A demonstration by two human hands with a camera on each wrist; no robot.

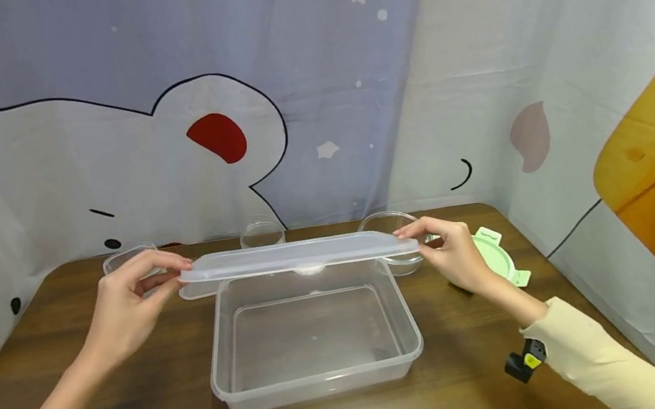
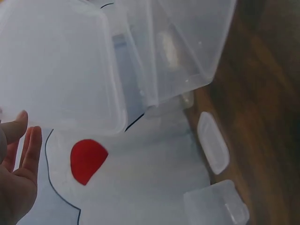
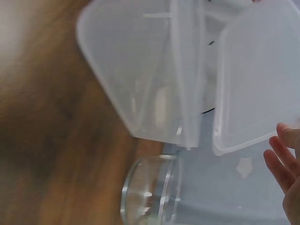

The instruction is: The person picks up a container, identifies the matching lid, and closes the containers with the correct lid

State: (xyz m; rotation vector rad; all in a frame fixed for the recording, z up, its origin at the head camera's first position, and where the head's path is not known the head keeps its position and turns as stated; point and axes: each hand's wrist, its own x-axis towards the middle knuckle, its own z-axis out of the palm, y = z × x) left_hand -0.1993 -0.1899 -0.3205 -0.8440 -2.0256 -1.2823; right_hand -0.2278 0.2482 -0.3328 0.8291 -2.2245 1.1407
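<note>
A large rectangular clear plastic container (image 1: 318, 338) stands with its open top up on the table. Above its far edge is its translucent lid (image 1: 303, 254), tilted and seen nearly edge-on in the head view. My left hand (image 1: 128, 305) pinches the lid's left end between thumb and fingers. At the other end, my right hand (image 1: 451, 252) pinches the lid near its corner. Both wrist views show the lid (image 2: 56, 65) apart from the container (image 3: 136, 70), with fingertips (image 3: 281, 127) at its edge.
A round glass bowl (image 1: 404, 265) stands behind my right hand, with a light green lid (image 1: 494, 254) to its right. At the back are a small clear round container (image 1: 262, 233) and a small clear box (image 1: 128, 256). A small translucent lid (image 2: 213, 143) lies between the boxes. A printed curtain (image 1: 314, 90) hangs behind the table.
</note>
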